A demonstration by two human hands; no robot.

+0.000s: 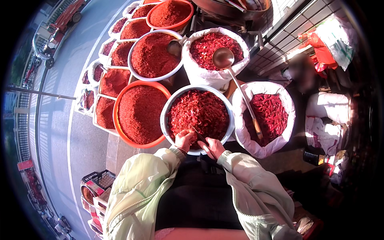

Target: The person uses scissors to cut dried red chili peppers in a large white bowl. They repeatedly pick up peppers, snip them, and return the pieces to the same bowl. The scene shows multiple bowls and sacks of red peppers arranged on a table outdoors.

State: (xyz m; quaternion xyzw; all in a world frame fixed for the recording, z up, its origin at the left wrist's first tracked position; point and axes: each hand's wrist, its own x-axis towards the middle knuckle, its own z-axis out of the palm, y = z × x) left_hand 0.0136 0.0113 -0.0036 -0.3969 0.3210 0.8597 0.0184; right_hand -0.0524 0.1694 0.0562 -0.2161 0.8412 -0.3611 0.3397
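A pale blue-white plastic basin (164, 121) full of cut dried red chillies (199, 108) stands right in front of me. Over its near edge, my right hand (213, 147) grips dark metal scissors (199, 135), the blades angled up and left above the chillies. My left hand (184, 139) is beside the blades with its fingertips pinched together; what lies between them is too small to make out. Immediately right of the basin is a white woven sack (241, 129), rolled open, holding whole dried chillies (270, 111).
An orange basin (116, 117) of ground chilli stands at left, with a white-rimmed basin (129, 58) beyond. A long-handled ladle (223, 58) spans two sacks. Farther back is a large metal pan (231, 10). Boxes and an egg crate (106, 179) sit lower left, beside the road (84, 147).
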